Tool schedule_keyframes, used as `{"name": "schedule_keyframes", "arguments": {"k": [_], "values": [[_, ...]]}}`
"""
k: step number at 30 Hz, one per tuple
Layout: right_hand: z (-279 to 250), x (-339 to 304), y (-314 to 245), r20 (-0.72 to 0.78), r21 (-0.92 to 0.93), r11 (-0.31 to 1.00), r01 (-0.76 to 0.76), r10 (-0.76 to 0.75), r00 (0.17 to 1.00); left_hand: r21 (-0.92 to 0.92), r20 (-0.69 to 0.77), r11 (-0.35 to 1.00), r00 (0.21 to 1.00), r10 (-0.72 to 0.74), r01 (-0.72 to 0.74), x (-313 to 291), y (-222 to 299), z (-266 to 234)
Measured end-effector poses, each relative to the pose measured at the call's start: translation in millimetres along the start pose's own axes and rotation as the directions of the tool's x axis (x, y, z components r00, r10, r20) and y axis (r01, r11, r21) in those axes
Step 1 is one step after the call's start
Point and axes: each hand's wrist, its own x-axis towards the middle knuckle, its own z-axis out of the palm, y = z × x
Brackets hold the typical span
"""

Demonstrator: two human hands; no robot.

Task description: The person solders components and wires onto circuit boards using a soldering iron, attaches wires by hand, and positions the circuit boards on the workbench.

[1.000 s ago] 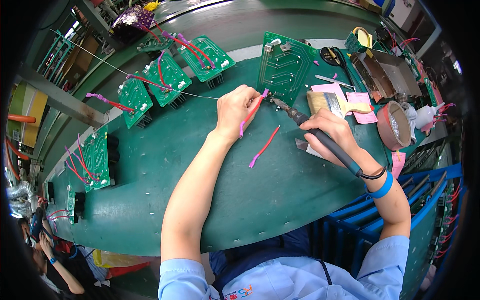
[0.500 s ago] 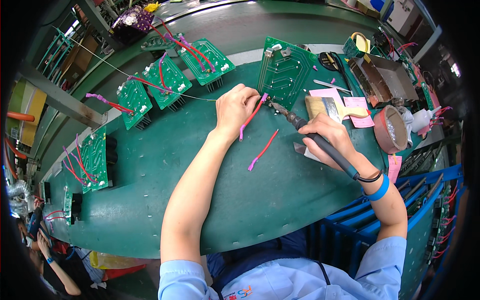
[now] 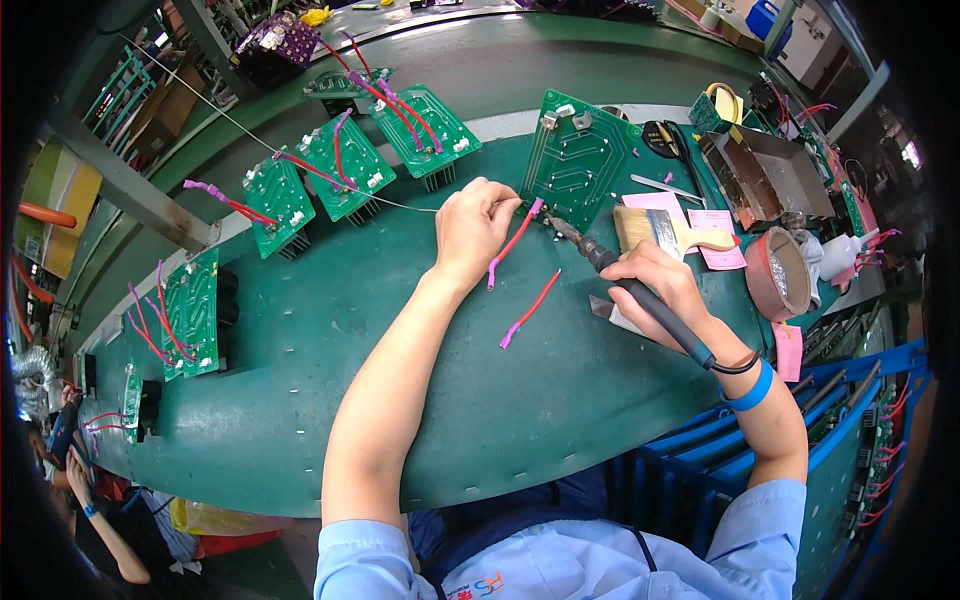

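A green circuit board point(image 3: 575, 165) stands tilted up on the table in front of me. My left hand point(image 3: 472, 232) is closed in a pinch on a thin solder wire point(image 3: 398, 205), which runs in from the upper left. At the board's lower left corner, a red wire with purple sleeves point(image 3: 513, 250) hangs beside my left fingertips. In my right hand point(image 3: 655, 285) is a soldering iron point(image 3: 668, 320), its tip close to that corner; exact contact is hard to see. Another red wire point(image 3: 535, 305) lies loose on the green table point(image 3: 430, 440).
Several wired boards point(image 3: 345, 165) stand along the left and back. Close by my right hand are a brush point(image 3: 650, 232), pink papers point(image 3: 712, 220) and a tape roll point(image 3: 775, 272). Behind these sits a metal tray point(image 3: 765, 175). A co-worker's arm point(image 3: 105, 525) shows at far left.
The view has shifted slightly, so the scene sits a little lower and to the right. Both hands, the soldering iron and the red wire keep nearly the same places at the board.
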Motion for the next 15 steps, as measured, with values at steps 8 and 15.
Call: {"name": "schedule_keyframes", "arguments": {"k": [8,15], "values": [[0,-2,2,-0.016,0.009,1.000,0.016,-0.016,1.000,0.382,0.495,0.924,0.843,-0.210,0.006,-7,21,-77],[1,-2,3,-0.025,0.015,1.000,0.022,-0.021,0.999,0.373,0.549,0.925,0.820,-0.161,-0.068,-6,32,-92]]}}
